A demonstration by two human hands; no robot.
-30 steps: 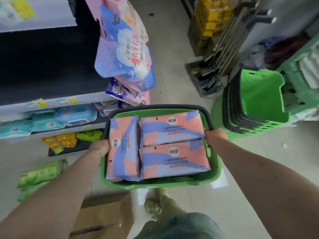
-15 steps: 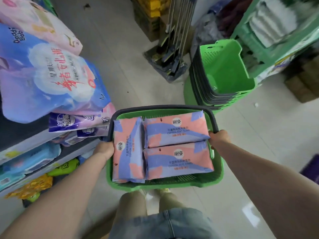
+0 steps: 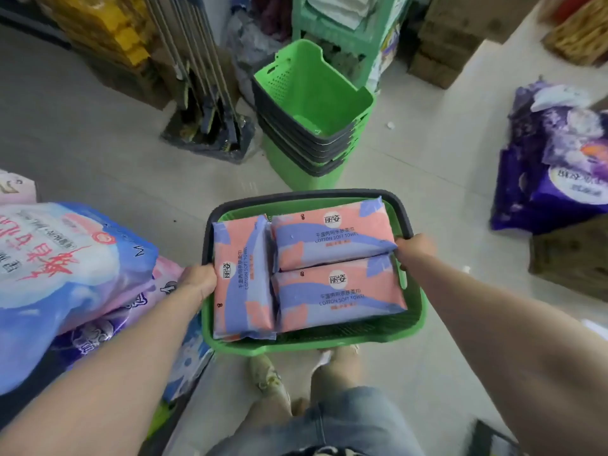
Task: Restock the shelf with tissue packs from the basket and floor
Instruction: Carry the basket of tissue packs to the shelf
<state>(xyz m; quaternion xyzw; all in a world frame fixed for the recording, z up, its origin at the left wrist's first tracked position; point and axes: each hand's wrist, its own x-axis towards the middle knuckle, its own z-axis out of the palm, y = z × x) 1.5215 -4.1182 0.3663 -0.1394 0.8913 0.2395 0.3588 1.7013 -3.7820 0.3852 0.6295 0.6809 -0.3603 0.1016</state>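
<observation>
Left hand (image 3: 197,281) and right hand (image 3: 415,248) grip the green basket (image 3: 312,345), which holds three pink-and-lilac cotton soft towel packs (image 3: 332,236).

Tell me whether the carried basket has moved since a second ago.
Yes: the basket swung right, from left of the stacked baskets to directly before them.
</observation>
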